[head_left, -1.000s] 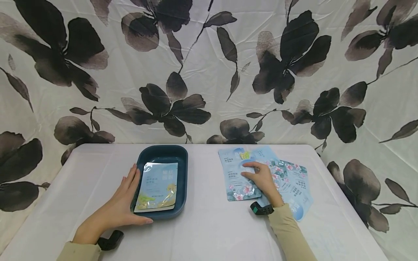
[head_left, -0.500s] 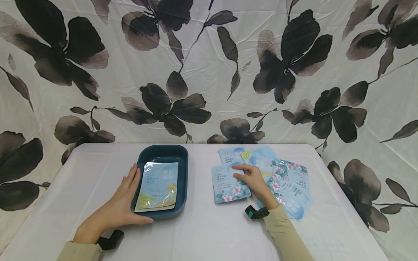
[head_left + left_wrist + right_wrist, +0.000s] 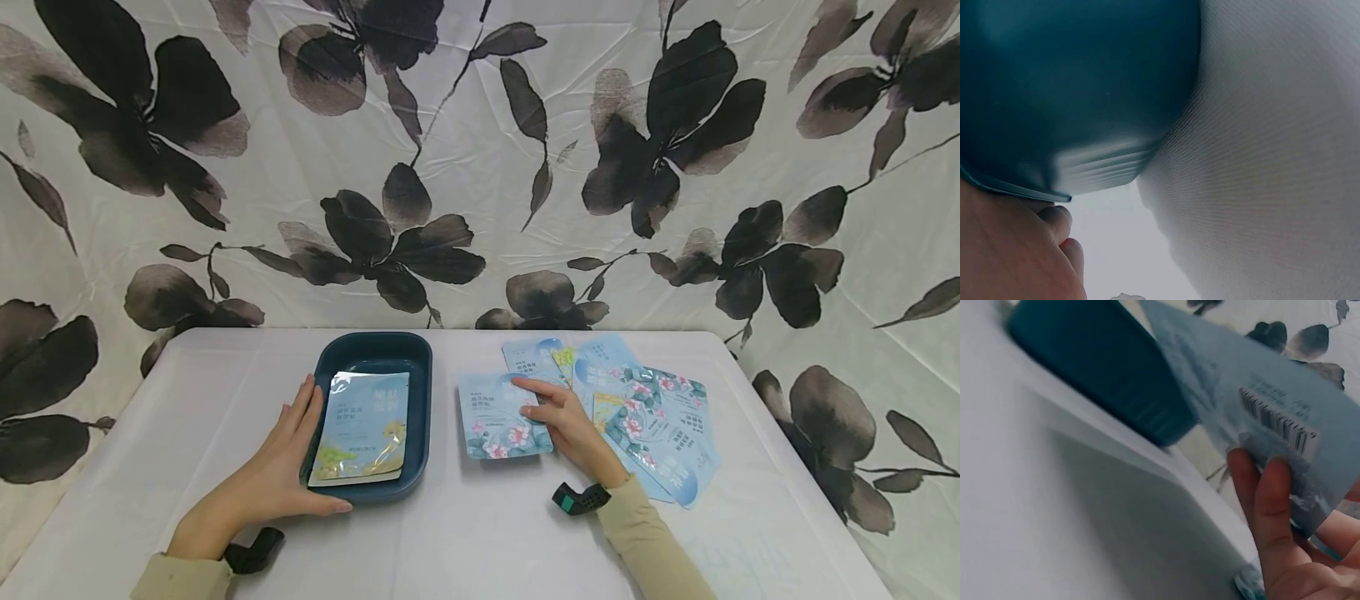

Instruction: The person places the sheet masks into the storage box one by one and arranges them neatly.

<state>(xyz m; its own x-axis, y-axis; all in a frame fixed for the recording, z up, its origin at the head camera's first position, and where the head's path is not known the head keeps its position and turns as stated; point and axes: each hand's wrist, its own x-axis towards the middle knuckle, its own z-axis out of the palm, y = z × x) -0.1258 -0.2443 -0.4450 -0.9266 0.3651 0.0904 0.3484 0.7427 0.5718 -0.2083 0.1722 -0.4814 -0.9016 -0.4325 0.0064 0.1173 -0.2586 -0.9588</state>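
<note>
Packet of flat, glossy light-blue film with pink flowers (image 3: pixel 495 425) is pinched in the right hand (image 3: pixel 572 429), raised above the table with white cloth (image 3: pixel 450 550), between the tray and the loose pile; its shadow falls on the cloth below; the right-wrist view shows its underside with a black-and-white printed barcode (image 3: pixel 1277 420), two fingertips (image 3: pixel 1272 487) against that face.

Left hand (image 3: pixel 281 471) is spread wide, its straight fingers along the left side of the dark teal, oblong, round-cornered plastic tray (image 3: pixel 372 358), the thumb apart from them at the near end; the left-wrist view shows the hand touching the tray's rim from outside.

Inside the tray, toward its near end, lies a light-blue rectangular packet with yellow-green print (image 3: pixel 363 425), flat and face up, with the edge of another showing beneath it; to the right of the held packet, overlapping light-blue floral packets (image 3: pixel 678 417) lie fanned on the cloth, some with pink blossoms, with bits of yellow print among them.

Each wrist wears a black band (image 3: pixel 255 552) below a beige sleeve (image 3: pixel 652 537); behind the table hangs a white fabric backdrop with large grey-black flowers (image 3: pixel 555 242).
</note>
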